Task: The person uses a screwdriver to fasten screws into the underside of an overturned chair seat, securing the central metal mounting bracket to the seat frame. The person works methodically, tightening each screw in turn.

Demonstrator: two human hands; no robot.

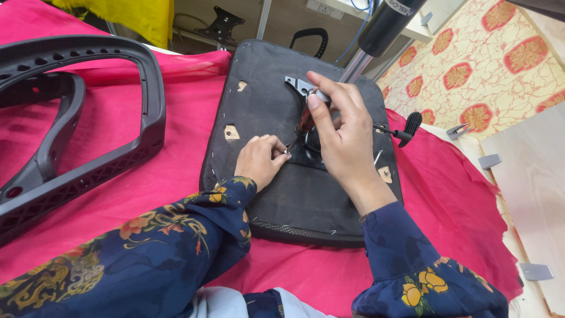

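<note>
An upturned black chair seat [265, 112] lies on a pink cloth, its underside up. A black metal mechanism plate [297, 85] with a side lever [406, 131] sits at its middle. My right hand [341, 132] rests on top of the mechanism, fingers curled over a small silver part near the plate's upper end. My left hand [262, 159] is closed on a small thin tool or screw at the plate's lower left corner. What lies under my right palm is hidden.
Two black plastic chair frames [88, 118] lie on the pink cloth [176, 176] at left. A black gas cylinder [382, 26] leans in at top. A floral patterned sheet [488, 65] and pale boards with metal brackets [535, 271] are at right.
</note>
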